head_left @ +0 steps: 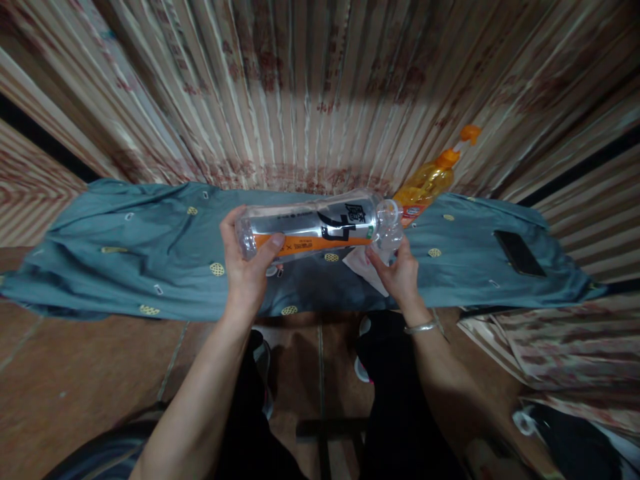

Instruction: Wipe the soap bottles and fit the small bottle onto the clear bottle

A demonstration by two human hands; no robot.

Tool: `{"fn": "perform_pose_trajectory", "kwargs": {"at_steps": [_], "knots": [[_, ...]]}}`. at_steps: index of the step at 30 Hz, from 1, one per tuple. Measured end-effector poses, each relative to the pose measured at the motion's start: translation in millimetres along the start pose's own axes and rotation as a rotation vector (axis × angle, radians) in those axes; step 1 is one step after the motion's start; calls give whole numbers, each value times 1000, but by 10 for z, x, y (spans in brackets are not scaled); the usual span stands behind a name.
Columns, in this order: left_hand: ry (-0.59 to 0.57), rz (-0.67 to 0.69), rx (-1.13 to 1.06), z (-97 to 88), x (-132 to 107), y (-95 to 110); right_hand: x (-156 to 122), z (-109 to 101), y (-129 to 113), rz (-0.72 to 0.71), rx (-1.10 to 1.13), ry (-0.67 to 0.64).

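Observation:
A clear plastic bottle (310,223) with a silver and orange label lies sideways in the air above the cloth. My left hand (247,263) is closed around its base end, thumb across the label. At the neck end, my right hand (399,273) pinches a clear, rounded plastic piece (389,235); whether this is part of the bottle cannot be made out. Below that hand lies a white tissue or cloth (367,268). Just behind the neck stands an orange pump bottle (425,183) of yellow liquid. A small whitish round thing (273,271) shows under the bottle, partly hidden.
A narrow table is covered by a blue-green patterned cloth (150,247). On its right part rests a dark phone (520,253). A pleated beige curtain (320,93) hangs behind and around the sides. A dark bag-like thing (570,440) sits at the lower right.

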State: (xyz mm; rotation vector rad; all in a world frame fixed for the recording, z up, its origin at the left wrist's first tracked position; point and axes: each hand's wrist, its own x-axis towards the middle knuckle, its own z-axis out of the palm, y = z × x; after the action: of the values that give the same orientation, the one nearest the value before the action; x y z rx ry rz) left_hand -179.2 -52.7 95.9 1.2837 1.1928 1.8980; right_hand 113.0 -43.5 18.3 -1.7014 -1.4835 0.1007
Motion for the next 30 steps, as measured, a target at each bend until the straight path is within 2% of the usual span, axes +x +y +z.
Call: {"fn": "perform_pose_trajectory", "kwargs": {"at_steps": [13,20,30], "knots": [[-3,-3,-1,-7,0,-16,-8,8,17,11,-9,-2],[-2,-6,-39,-2,5,0,-11,18,34,-30,-2,21],[5,2,-23,3,9,-8,-5,3,2,4,-11,7]]}}
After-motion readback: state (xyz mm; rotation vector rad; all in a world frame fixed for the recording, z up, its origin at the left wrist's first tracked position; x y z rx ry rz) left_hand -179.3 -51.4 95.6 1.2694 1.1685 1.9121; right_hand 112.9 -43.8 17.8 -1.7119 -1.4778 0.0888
